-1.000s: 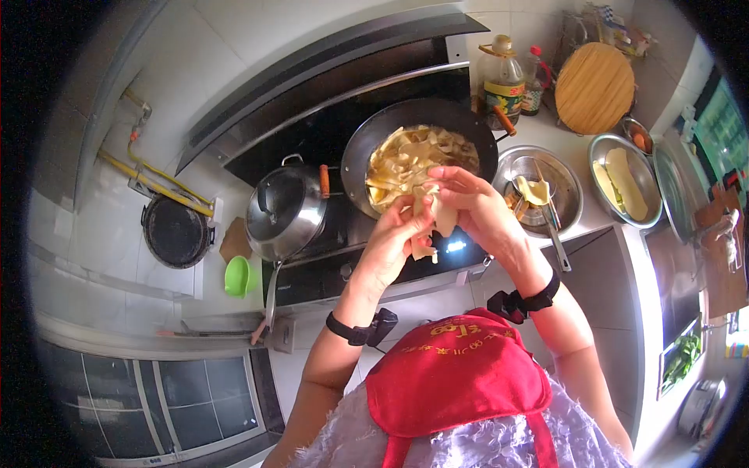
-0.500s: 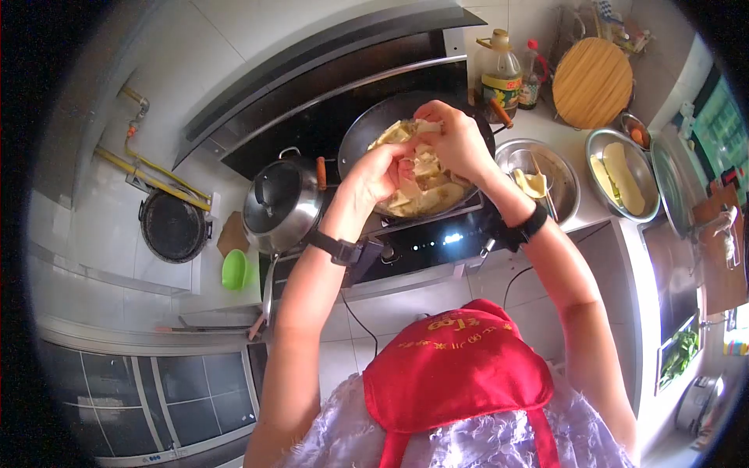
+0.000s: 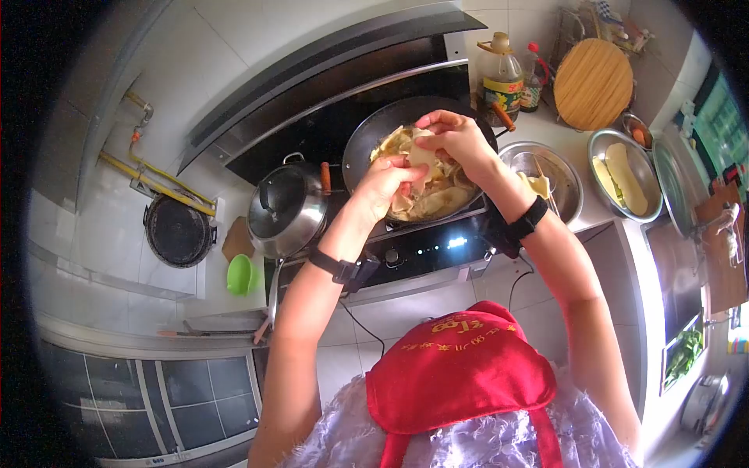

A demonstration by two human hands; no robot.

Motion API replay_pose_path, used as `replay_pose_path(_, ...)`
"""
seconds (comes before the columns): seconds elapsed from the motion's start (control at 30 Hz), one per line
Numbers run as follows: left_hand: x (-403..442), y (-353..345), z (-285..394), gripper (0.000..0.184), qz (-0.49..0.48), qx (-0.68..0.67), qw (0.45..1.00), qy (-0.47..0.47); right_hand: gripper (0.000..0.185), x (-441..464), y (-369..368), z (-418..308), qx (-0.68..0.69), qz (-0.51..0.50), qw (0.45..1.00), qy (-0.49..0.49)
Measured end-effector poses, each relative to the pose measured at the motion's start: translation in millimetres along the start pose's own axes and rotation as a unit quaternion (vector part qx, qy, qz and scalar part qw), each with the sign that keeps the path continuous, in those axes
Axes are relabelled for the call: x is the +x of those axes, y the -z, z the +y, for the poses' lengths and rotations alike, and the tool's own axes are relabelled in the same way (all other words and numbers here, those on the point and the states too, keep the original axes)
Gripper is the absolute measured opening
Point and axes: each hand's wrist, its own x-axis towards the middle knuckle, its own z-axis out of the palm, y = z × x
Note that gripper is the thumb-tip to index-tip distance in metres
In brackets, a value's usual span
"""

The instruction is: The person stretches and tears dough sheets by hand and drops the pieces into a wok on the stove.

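Note:
My left hand (image 3: 388,181) and my right hand (image 3: 460,144) are close together over a dark wok (image 3: 361,140) on the stove. Between them they pinch a thin, pale piece of dough (image 3: 421,160), held by the fingertips of both. Below, the wok holds food with flat dough pieces (image 3: 445,201) lying on top; my fingers hide part of it. To the right of the wok stands a steel bowl (image 3: 572,175), partly behind my right forearm. A yellowish strip of dough (image 3: 538,185) shows at its near left side, beside a thin stick-like utensil.
Left of the wok sits a lidded steel pot (image 3: 286,209). A second steel bowl (image 3: 655,191) with dough sheets (image 3: 626,175) stands farther right. Behind are an oil bottle (image 3: 501,74), a red-capped bottle (image 3: 534,78) and a round wooden board (image 3: 594,84). A green container (image 3: 240,274) is at left.
My hands have moved slightly apart, and the piece of dough between them shows more clearly. The whole view has shifted a little.

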Motion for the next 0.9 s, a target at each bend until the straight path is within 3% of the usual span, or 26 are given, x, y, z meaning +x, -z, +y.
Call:
replay_pose_path(0.23,-31.5,-16.9,4.4,0.016,0.010,0.062,0.998,-0.021,0.020,-5.2,13.7,0.2,0.140,-0.028,0.982,-0.125)
replay_pose_path(0.57,-43.0,-10.7,2.9,0.015,-0.065,0.048,0.997,-0.015,0.011,-13.2,4.9,8.3,0.021,0.054,0.998,0.037)
replay_pose_path(0.73,-48.8,-12.8,4.5,0.018,-0.083,-0.022,0.996,-0.022,0.010,-15.7,6.4,23.4,0.052,0.094,0.994,0.034)
replay_pose_path(0.9,-48.5,-5.2,-0.2,0.013,-0.116,0.013,0.993,0.004,0.009,-18.0,10.4,13.4,0.085,0.102,0.991,0.003)
